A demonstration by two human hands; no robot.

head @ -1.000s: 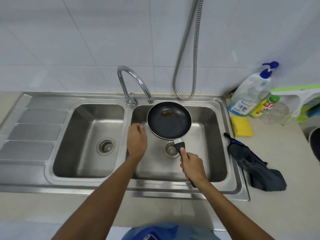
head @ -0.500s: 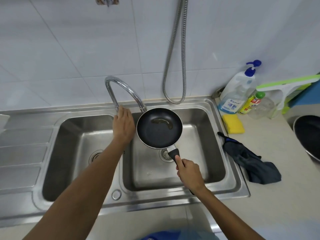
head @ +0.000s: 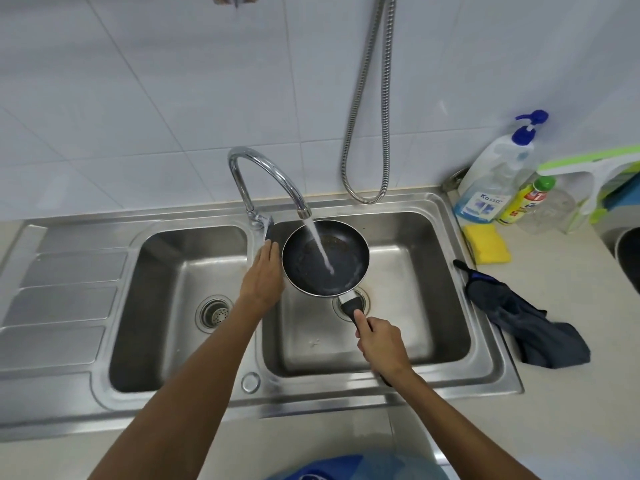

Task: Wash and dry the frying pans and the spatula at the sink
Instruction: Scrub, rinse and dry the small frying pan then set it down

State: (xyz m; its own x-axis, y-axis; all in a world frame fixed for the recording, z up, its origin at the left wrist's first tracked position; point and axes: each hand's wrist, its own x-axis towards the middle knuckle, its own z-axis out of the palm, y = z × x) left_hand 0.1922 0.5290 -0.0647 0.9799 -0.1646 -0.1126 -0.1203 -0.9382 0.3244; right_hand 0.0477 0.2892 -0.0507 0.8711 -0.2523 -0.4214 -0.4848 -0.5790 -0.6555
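Observation:
A small black frying pan [head: 346, 268] hangs over the right basin [head: 433, 306] of the steel sink, under the tap [head: 266, 171]. Water runs from the spout into the pan, and a brown residue shows near its far rim. My right hand [head: 379, 341] grips the pan's black handle, thumb laid along the top. My left hand [head: 263, 271] lies just left of the pan, its straight fingers reaching up to the tap lever [head: 266, 225]. The dark rim of a second pan [head: 628, 258] shows at the right edge. No spatula is in view.
On the counter to the right lie a yellow sponge [head: 486, 244] and a dark cloth [head: 519, 317]. Behind them stand a pump soap bottle [head: 495, 181], a yellow bottle [head: 526, 200] and a green squeegee [head: 595, 168]. A metal hose [head: 367, 133] hangs on the wall. The left basin [head: 183, 289] adjoins a drainboard [head: 62, 289].
My left hand moved from the pan's side up to the tap lever and then slid back slightly. Water now flows into the pan. My right hand kept its hold on the handle.

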